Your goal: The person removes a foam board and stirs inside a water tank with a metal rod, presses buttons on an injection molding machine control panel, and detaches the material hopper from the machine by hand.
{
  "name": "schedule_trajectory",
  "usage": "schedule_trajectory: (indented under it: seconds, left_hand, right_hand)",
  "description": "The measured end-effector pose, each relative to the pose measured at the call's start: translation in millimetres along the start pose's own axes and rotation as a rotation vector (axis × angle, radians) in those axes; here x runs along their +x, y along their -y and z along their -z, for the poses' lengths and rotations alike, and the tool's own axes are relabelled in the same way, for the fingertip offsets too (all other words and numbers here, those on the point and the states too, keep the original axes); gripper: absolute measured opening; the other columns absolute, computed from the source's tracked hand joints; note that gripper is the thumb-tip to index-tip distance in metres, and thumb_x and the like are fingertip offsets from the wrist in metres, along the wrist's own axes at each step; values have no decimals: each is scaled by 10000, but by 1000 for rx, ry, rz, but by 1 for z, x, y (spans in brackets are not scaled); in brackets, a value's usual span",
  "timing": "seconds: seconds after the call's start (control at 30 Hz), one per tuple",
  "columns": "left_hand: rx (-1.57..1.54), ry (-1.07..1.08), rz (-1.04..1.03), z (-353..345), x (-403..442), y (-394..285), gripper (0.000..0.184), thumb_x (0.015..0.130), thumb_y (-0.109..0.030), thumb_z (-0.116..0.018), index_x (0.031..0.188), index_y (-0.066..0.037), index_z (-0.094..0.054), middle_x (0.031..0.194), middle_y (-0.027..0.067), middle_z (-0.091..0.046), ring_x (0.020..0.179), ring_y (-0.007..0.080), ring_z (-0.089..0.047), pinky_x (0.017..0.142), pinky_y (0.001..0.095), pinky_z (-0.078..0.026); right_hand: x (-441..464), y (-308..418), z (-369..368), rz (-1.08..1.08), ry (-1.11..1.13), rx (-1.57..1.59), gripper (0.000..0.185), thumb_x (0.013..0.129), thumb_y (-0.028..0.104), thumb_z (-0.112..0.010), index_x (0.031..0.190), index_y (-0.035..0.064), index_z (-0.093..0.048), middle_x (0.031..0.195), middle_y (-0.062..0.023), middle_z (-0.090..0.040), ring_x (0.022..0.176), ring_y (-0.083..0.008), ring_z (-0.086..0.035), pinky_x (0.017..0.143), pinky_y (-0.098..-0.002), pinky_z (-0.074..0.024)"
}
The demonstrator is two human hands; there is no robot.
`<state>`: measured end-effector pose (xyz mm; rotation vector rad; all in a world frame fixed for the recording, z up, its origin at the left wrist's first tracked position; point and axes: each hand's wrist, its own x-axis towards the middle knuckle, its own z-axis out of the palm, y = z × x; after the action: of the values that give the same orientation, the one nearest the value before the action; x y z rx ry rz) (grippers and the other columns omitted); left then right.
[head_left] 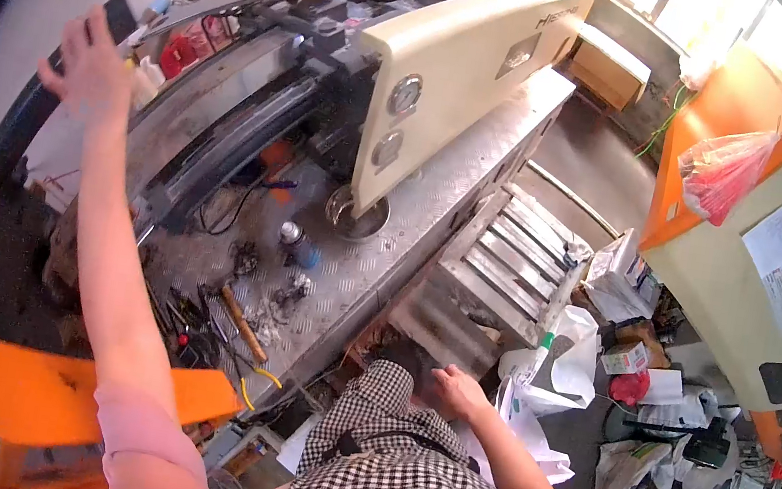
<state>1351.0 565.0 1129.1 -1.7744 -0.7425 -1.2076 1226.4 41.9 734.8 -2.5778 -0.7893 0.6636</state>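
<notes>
My left hand (91,70) is raised at the upper left, its fingers spread over the top of a dark panel edge (122,17) beside the machine. My right hand (458,393) hangs low near the checked apron (376,414), its fingers curled; whether anything is inside them is hidden. Between my arms a metal tread-plate surface (345,278) carries a spray can (298,243), a round metal bowl (357,215), a wooden-handled tool (244,324) and several pliers-like tools (187,320).
A cream machine cover (465,84) with two round dials stands ahead. Slatted metal steps (521,254) lie right of it. An orange and cream machine (766,240) rises at the right, above bags (633,483) and boxes (625,357). An orange panel (85,396) sits at the lower left.
</notes>
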Motion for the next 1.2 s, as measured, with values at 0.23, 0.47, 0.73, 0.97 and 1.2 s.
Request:
schedule_trajectory:
  seconds: [0.23,0.47,0.73,0.97,1.2]
  left_hand:
    - [51,105,8,1,6,4,591,712,-219,-678,1236,-178,-408,1204,62,-484,1107,233,-471,912,445,-321]
    - [-63,201,102,31,14,-9,681,640,-162,-717,1256,-182,-426,1169,22,-472,1071,201,-474,860,405,-301]
    - [-68,210,115,27,18,-14,539,718,-327,-646,1202,-163,-473,1182,19,-459,1049,183,-459,821,384,-273]
    - [9,184,114,24,17,-19,579,702,-303,-677,1204,-123,-452,1191,45,-446,1068,195,-443,812,384,-282]
    - [21,262,103,37,20,-12,525,758,-368,-469,1194,-78,-435,1167,90,-459,1044,248,-461,816,408,-310]
  right_hand:
    - [87,-1,47,157,117,-66,319,803,218,-550,1084,73,-517,935,-162,-538,836,-338,-567,722,-416,-470]
    - [106,40,165,54,43,68,344,821,221,-547,1134,84,-508,950,-160,-545,888,-343,-555,741,-401,-469]
    - [54,-17,222,-378,168,-63,336,752,304,-613,988,70,-558,927,-205,-587,879,-362,-582,745,-440,-475]
    - [75,-25,253,-300,151,-9,353,762,278,-604,1037,62,-551,977,-187,-561,933,-336,-557,783,-410,-463]
    - [136,-7,303,128,221,145,357,789,247,-595,1063,22,-556,1001,-213,-569,936,-349,-542,809,-411,-450]
